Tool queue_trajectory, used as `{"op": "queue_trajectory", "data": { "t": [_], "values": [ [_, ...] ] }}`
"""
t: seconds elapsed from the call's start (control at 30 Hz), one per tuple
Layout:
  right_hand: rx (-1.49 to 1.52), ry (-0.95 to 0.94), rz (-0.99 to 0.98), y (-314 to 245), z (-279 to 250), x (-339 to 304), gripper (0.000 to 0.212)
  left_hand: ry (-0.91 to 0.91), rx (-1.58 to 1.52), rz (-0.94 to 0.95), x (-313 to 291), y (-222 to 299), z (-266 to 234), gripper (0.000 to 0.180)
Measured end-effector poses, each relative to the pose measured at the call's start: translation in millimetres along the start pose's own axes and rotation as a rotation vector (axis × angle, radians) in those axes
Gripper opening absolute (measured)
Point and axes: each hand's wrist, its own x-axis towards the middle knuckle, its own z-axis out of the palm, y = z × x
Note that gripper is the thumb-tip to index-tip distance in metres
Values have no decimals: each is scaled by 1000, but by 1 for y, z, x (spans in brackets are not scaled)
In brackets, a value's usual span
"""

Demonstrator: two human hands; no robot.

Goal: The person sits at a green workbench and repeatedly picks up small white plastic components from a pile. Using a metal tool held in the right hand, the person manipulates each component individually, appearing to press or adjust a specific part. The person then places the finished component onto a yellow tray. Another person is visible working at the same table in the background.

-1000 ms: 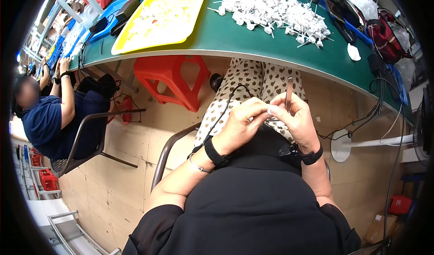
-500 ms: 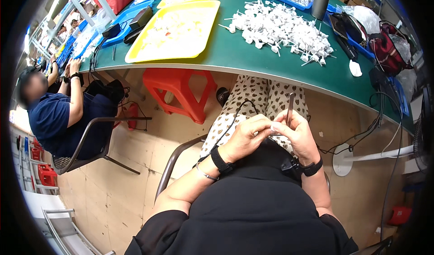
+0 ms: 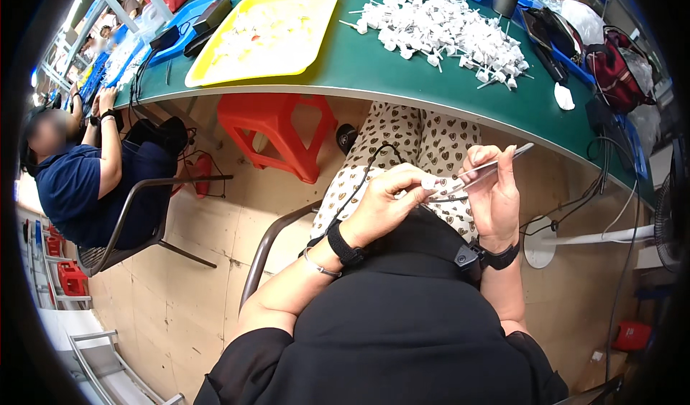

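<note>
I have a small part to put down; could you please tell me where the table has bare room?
The green table is bare between the yellow tray and the white pile, and along the front edge nearest that pile. It is crowded left of the tray, around the black box, and at the right, around the maroon bag.

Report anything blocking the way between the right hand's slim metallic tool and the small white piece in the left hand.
Nothing visible stands in the way: the slim metallic tool in the right hand slants toward the small white piece pinched by the left hand. Whether they touch is unclear.
</note>
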Motion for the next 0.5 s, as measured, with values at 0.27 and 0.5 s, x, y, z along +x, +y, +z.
{"op": "queue_trajectory", "data": {
  "t": [0.27, 0.5],
  "values": [
    [-202, -66, 15, 3, 15, -12, 21, 41, 150, 141, 1, -1, -1, 12],
    [-418, 16, -116, 8, 15, -15, 17, 163, 175, 216, 3, -5, 1, 6]
  ]
}}
